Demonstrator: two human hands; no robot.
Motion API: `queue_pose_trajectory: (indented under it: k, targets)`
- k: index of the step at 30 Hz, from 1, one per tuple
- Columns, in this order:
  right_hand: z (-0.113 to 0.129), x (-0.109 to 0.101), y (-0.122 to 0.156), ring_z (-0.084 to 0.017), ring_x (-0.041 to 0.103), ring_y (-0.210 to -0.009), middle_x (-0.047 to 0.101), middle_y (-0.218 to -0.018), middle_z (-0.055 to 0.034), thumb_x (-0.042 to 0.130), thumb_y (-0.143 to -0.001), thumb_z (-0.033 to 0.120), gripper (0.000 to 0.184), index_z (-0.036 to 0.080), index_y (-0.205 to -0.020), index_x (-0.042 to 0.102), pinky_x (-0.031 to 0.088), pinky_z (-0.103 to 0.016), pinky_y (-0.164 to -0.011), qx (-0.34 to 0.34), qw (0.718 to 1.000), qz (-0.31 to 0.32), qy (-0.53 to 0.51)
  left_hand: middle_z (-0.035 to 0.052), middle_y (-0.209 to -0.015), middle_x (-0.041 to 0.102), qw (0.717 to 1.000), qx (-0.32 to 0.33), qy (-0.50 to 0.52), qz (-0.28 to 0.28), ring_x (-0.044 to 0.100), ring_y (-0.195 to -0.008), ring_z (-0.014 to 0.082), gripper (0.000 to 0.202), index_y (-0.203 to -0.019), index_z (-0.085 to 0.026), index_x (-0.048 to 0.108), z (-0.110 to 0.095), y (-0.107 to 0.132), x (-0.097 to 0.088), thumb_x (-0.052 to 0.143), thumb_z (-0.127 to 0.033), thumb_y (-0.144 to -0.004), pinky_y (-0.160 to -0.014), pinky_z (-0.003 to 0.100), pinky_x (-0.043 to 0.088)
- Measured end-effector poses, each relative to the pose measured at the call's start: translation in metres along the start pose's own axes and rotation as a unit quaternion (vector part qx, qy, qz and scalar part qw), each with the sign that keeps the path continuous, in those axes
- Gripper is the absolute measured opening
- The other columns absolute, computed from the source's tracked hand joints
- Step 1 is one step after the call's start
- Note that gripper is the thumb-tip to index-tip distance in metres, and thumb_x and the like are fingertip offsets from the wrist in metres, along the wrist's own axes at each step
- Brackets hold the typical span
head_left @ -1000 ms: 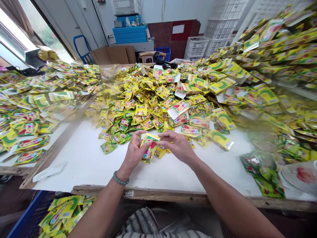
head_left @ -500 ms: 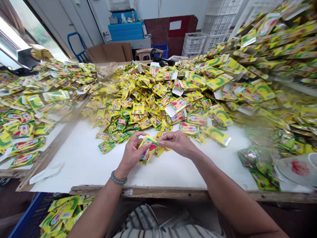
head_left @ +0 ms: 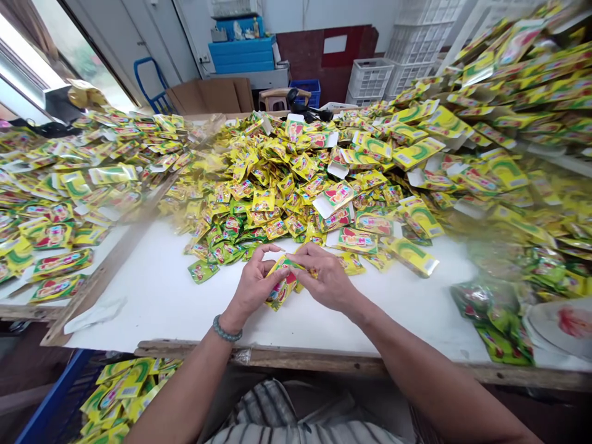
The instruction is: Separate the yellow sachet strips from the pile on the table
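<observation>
White table top (head_left: 185,308) forms the main work surface, edged at the front by a wooden strip (head_left: 324,359). On its right side rises a tall heap of cartons (head_left: 546,117), yellow and green, many with white flaps extended. To the left, beyond a wooden rail (head_left: 87,293), lies a second heap of similar cartons (head_left: 69,185). Between them sits the central heap of packets (head_left: 263,200), chiefly yellow, with green ones at its front left. White crates (head_left: 419,43) are stacked at the rear. Below the table, at lower left, a blue crate (head_left: 55,391) contains further cartons. A container with a red flower (head_left: 567,324) stands at the right front corner, just beside several green packets (head_left: 502,339).

Left hand (head_left: 254,282): pinching, thumb on the printed face of a small carton (head_left: 282,290), index finger raised above it. Right hand (head_left: 326,277): thumb and fingers pinching the same carton at its upper right edge. The carton is tilted, positioned over the bare surface just in front of the central heap. A beaded bracelet (head_left: 226,330) encircles the left wrist.
</observation>
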State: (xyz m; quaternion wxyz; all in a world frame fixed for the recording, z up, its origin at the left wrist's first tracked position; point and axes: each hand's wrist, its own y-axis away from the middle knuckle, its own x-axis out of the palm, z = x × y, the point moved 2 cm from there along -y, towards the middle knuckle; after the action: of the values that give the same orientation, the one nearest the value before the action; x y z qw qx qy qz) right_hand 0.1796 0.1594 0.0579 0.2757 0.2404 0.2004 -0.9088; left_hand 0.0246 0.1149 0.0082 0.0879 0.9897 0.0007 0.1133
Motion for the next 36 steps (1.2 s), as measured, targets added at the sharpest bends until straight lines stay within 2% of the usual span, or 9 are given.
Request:
queue_pose_trajectory:
  k: [4, 7, 10, 14, 16, 25, 28, 32, 36]
  targets:
    - [-0.002, 0.006, 0.0, -0.018, 0.058, -0.086, 0.064, -0.092, -0.0065, 0.059, -0.085, 0.023, 0.024, 0.021, -0.104, 0.073, 0.048, -0.033, -0.077, 0.015, 0.998, -0.019, -0.058, -0.0073, -0.059, 0.06, 0.999, 0.027, -0.005, -0.035, 0.054, -0.047, 0.0094, 0.051, -0.116, -0.021, 0.045, 0.001, -0.002, -0.002, 0.073, -0.04, -0.078, -0.049, 0.018, 0.043]
    - [-0.013, -0.001, -0.003, -0.018, 0.061, -0.089, 0.066, -0.096, -0.0066, 0.063, -0.083, 0.032, 0.026, 0.019, -0.106, 0.069, 0.049, -0.032, -0.08, 0.097, 0.976, -0.067, -0.184, -0.0059, -0.062, 0.06, 0.996, 0.064, -0.007, -0.069, 0.059, -0.054, 0.0116, 0.052, -0.121, -0.022, 0.047, 0.001, -0.003, -0.002, 0.072, -0.039, -0.079, -0.051, 0.019, 0.046]
    - [-0.02, -0.013, -0.005, -0.015, 0.059, -0.075, 0.065, -0.081, -0.0037, 0.068, -0.079, 0.04, 0.026, 0.017, -0.091, 0.067, 0.048, -0.029, -0.07, 0.168, 0.953, -0.11, -0.228, -0.0025, -0.071, 0.064, 0.992, 0.087, -0.027, -0.091, 0.061, -0.059, 0.0127, 0.05, -0.124, -0.021, 0.051, 0.0, -0.002, -0.003, 0.07, -0.038, -0.081, -0.052, 0.02, 0.048]
    - [-0.017, -0.017, -0.006, -0.014, 0.054, -0.067, 0.064, -0.072, -0.0019, 0.068, -0.078, 0.042, 0.026, 0.015, -0.08, 0.07, 0.042, -0.027, -0.063, 0.204, 0.951, -0.009, -0.234, 0.0002, -0.08, 0.068, 0.986, 0.116, -0.063, -0.104, 0.063, -0.066, 0.0125, 0.046, -0.124, -0.02, 0.055, -0.001, 0.001, -0.007, 0.068, -0.036, -0.083, -0.057, 0.021, 0.051]
    - [-0.014, -0.016, -0.006, -0.013, 0.054, -0.067, 0.065, -0.073, -0.0013, 0.069, -0.078, 0.041, 0.026, 0.015, -0.08, 0.071, 0.04, -0.026, -0.063, 0.211, 0.943, 0.015, -0.258, 0.0013, -0.084, 0.069, 0.98, 0.143, -0.089, -0.109, 0.064, -0.07, 0.0125, 0.042, -0.122, -0.019, 0.056, -0.002, 0.002, -0.008, 0.067, -0.034, -0.084, -0.062, 0.021, 0.052]
    - [-0.02, -0.009, -0.006, -0.009, 0.049, -0.059, 0.063, -0.067, -0.0001, 0.08, -0.065, 0.042, 0.03, 0.015, -0.074, 0.072, 0.038, -0.024, -0.059, 0.273, 0.892, -0.018, -0.36, 0.0069, -0.109, 0.07, 0.956, 0.197, -0.193, -0.102, 0.067, -0.091, 0.0173, 0.034, -0.118, -0.021, 0.061, 0.003, 0.004, -0.009, 0.065, -0.029, -0.086, -0.08, 0.027, 0.053]
    - [-0.021, -0.016, -0.006, -0.011, 0.054, -0.063, 0.066, -0.071, -0.0018, 0.077, -0.069, 0.044, 0.031, 0.015, -0.078, 0.072, 0.042, -0.025, -0.061, 0.257, 0.914, -0.021, -0.313, 0.0065, -0.104, 0.071, 0.967, 0.179, -0.158, -0.091, 0.068, -0.085, 0.0167, 0.035, -0.12, -0.021, 0.059, 0.003, 0.005, -0.009, 0.064, -0.03, -0.087, -0.075, 0.026, 0.054]
    - [-0.016, -0.028, -0.007, -0.014, 0.058, -0.069, 0.069, -0.076, -0.0036, 0.071, -0.077, 0.038, 0.024, 0.016, -0.083, 0.076, 0.044, -0.027, -0.064, 0.185, 0.959, 0.023, -0.214, 0.0039, -0.093, 0.071, 0.976, 0.16, -0.128, -0.07, 0.066, -0.076, 0.0143, 0.038, -0.121, -0.02, 0.059, 0.001, 0.005, -0.009, 0.066, -0.031, -0.086, -0.066, 0.023, 0.052]
    - [-0.013, -0.034, -0.007, -0.016, 0.061, -0.073, 0.071, -0.079, -0.0045, 0.07, -0.078, 0.033, 0.017, 0.018, -0.084, 0.077, 0.045, -0.027, -0.065, 0.142, 0.979, 0.038, -0.144, 0.0009, -0.081, 0.069, 0.982, 0.131, -0.123, -0.065, 0.061, -0.063, 0.011, 0.041, -0.124, -0.02, 0.06, 0.0, 0.005, -0.009, 0.065, -0.035, -0.086, -0.056, 0.02, 0.048]
